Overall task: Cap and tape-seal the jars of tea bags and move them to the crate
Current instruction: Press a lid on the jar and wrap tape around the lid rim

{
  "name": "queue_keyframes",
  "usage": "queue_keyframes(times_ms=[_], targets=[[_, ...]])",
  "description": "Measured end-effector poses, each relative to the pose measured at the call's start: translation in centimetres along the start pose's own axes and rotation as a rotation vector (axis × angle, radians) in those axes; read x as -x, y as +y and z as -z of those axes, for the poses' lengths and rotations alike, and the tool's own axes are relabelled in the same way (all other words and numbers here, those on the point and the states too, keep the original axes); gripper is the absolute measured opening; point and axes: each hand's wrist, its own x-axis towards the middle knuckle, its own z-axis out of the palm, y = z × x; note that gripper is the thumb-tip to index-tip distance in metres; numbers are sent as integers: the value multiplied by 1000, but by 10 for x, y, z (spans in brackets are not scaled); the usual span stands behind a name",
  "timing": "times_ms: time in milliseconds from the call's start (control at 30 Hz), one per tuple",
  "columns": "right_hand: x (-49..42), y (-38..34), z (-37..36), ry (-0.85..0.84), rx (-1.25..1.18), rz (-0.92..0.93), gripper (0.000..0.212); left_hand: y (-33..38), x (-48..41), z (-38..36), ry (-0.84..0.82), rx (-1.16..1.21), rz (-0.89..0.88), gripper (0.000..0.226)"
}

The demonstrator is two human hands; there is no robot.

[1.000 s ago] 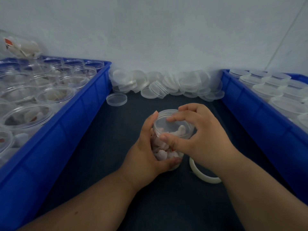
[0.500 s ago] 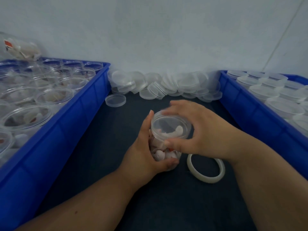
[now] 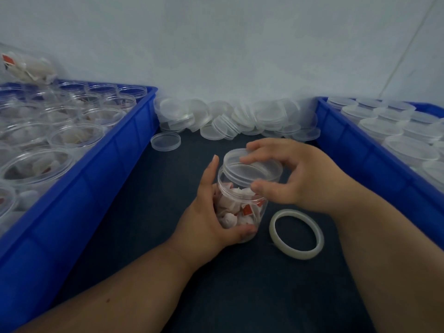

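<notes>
A clear plastic jar (image 3: 240, 207) full of white and red tea bags stands on the dark mat in the middle. My left hand (image 3: 206, 219) wraps its body from the left. My right hand (image 3: 293, 174) grips the clear lid (image 3: 252, 168) on the jar's mouth, fingers over the far rim and thumb on the near rim. A roll of clear tape (image 3: 296, 233) lies flat on the mat just right of the jar, under my right wrist.
A blue crate (image 3: 101, 169) on the left holds several open jars of tea bags. A second blue crate (image 3: 355, 150) on the right holds several capped jars. Loose clear lids (image 3: 228, 116) are heaped along the back wall, one lid (image 3: 165, 141) lying apart.
My right hand has turned on the lid, its fingers sliding round the rim. The tape roll, half hidden before, now shows in full. My left hand keeps its hold on the jar.
</notes>
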Motion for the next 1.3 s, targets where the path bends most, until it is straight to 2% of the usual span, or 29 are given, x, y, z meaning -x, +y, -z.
queue_keyframes(times_ms=[200,500,667,833,933,1033,1133,1233,1300], targets=[[8,4,-9,-23,-6,-1,48,0,0,-1,-9,18,-31,125],[8,-9,-10,-75,137,-4,44,-3,0,0,17,-6,-36,133],[10,-5,-16,-11,92,6,41,2,1,-1,6,23,-40,125],[12,0,-21,29,-82,6,39,5,1,0,2,39,-37,119],[12,-2,-26,59,-21,-25,41,5,1,0,-1,37,-55,123],[13,-10,-38,127,46,-105,49,4,2,1,7,9,-74,129],[14,-14,-43,54,50,-152,71,3,2,0,7,-18,-74,129],[19,-9,-36,-56,-186,-100,87,3,2,1,16,-12,-63,128],[23,-6,-31,-90,-310,-107,87,4,2,1,10,-5,-52,128]])
